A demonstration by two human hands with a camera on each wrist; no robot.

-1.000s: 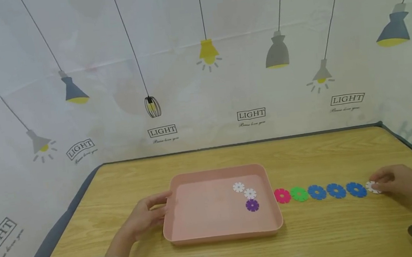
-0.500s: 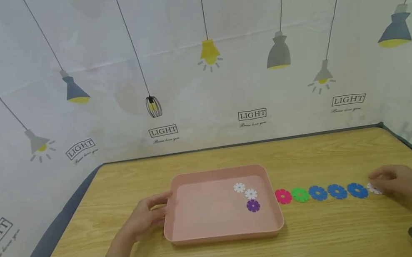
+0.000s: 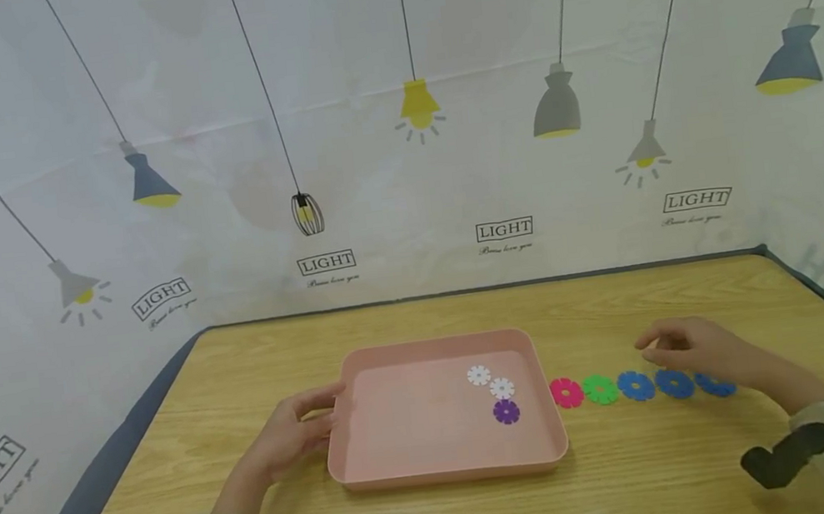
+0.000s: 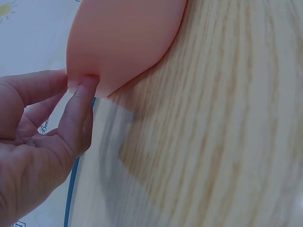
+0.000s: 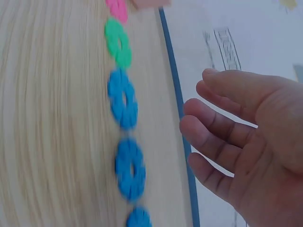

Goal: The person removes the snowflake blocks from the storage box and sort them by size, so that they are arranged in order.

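Observation:
A pink tray (image 3: 420, 480) lies on the table; inside, toward its right, are two white notched discs (image 3: 479, 375) and a purple notched disc (image 3: 506, 411). My left hand (image 3: 291, 433) grips the tray's left side; in the left wrist view, the thumb presses the outer wall and another finger meets the rim. To the right of the tray runs a row of flower-like discs: pink (image 3: 566, 392), green (image 3: 601, 389) and three blue (image 3: 636, 385). Above the blue discs hovers my right hand (image 3: 704, 350), fingers loosely bent and holding nothing. My right forearm hides the row's far right end.
The wooden table (image 3: 263, 348) ends at a dark edge against a pale wall covering (image 3: 405, 191) printed with lamps. Dark wrist devices (image 3: 791, 456) sit on both sleeves.
My right hand has left the white disc at the right end of the row and moved left over the blue discs. My left hand and the tray stay put.

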